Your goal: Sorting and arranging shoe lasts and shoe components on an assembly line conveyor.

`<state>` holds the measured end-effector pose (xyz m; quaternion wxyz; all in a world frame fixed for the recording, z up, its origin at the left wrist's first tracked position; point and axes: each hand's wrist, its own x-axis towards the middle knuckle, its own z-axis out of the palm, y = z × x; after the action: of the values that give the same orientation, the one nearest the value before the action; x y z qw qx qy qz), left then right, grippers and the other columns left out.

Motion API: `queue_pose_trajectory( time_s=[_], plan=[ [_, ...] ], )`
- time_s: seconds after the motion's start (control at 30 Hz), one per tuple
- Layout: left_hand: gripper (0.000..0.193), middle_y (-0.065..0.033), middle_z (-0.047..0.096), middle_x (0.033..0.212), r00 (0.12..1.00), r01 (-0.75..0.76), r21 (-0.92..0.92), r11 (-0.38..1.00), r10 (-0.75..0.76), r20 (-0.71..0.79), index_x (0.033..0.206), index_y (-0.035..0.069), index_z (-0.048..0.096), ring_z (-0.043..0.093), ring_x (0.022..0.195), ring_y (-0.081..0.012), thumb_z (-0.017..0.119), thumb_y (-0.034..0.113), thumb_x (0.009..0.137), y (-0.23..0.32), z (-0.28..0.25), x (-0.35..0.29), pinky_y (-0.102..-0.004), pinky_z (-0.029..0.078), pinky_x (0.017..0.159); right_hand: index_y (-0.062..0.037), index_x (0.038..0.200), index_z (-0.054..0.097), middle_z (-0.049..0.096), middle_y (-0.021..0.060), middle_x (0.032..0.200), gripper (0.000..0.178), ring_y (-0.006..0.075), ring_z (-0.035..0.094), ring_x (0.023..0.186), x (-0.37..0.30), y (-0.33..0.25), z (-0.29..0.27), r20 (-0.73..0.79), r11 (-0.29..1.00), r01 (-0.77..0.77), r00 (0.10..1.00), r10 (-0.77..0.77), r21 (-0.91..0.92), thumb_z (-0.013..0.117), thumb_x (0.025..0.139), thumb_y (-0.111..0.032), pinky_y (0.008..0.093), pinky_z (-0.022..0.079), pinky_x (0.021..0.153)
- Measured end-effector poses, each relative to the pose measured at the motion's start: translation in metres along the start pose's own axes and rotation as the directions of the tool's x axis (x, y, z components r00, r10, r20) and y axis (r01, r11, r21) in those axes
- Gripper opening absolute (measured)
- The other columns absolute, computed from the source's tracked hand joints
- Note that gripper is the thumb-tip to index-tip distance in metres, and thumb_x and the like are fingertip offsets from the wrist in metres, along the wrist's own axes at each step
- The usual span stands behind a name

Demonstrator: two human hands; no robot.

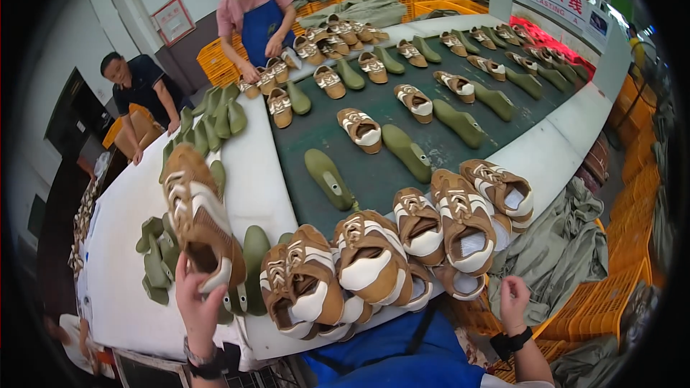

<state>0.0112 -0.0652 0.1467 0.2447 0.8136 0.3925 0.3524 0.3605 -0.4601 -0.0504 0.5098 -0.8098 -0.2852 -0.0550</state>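
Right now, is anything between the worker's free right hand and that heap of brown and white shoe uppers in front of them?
Nothing visible. The right hand hangs open just off the table's edge, right beside the nearest uppers in the heap, with no object between. The left hand already holds one shoe upper raised over the green lasts.

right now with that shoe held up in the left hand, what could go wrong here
The left hand grips the raised brown-and-white shoe upper only at its lower end, so it could slip onto the green shoe lasts below. The stacked uppers overhang the table edge close to the body and might be nudged off. The right hand hangs off the table beside them, holding nothing.
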Motion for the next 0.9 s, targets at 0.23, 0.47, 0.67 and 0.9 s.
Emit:
queue_pose_trajectory(
  time_s=[0.23,0.47,0.67,0.9],
  plan=[
    [0.03,-0.0209,0.052,0.115,0.914,-0.24,0.113,0.964,0.185,0.362,0.084,-0.005,0.06,0.055,0.104,-0.0306,0.073,0.017,0.069,-0.039,0.102,0.152,-0.0341,0.048,0.079,-0.0024,0.105,0.053,0.055,0.015,0.095,0.032,0.0297,0.054,0.087,-0.037,0.095,0.02,0.011,0.902,-0.194,0.977,0.215,-0.385,0.061,0.076,-0.01,0.0363,0.044,0.076],
    [0.043,-0.0209,0.061,0.091,0.898,-0.144,0.319,0.937,-0.011,0.44,0.089,-0.004,0.063,0.06,0.085,-0.0332,0.075,0.029,0.064,-0.13,0.231,0.255,-0.0378,0.048,0.078,-0.0082,0.1,0.058,0.057,0.0121,0.088,0.035,0.0323,0.056,0.084,-0.043,0.128,0.058,0.028,0.672,-0.266,0.919,0.393,-0.691,0.067,0.07,-0.025,0.042,0.047,0.069],
    [0.04,-0.0209,0.059,0.095,0.943,-0.058,0.429,0.902,-0.092,0.321,0.102,0.0,0.057,0.057,0.092,-0.0363,0.068,0.025,0.073,-0.218,0.317,0.271,-0.0411,0.046,0.081,-0.011,0.098,0.058,0.057,0.0106,0.087,0.028,0.031,0.055,0.084,-0.047,0.143,0.06,0.033,0.615,-0.274,0.898,0.439,-0.739,0.062,0.071,-0.015,0.0412,0.045,0.068],
    [0.045,-0.0232,0.052,0.116,0.833,-0.412,0.089,0.907,0.335,0.441,0.109,0.0,0.055,0.05,0.108,-0.0382,0.066,0.03,0.077,-0.133,0.33,0.264,-0.042,0.042,0.09,-0.0099,0.098,0.056,0.056,0.0113,0.087,0.028,0.0317,0.055,0.084,-0.052,0.156,0.059,-0.004,0.631,-0.304,0.902,0.431,-0.714,0.061,0.071,-0.013,0.0416,0.045,0.068]
  ],
)
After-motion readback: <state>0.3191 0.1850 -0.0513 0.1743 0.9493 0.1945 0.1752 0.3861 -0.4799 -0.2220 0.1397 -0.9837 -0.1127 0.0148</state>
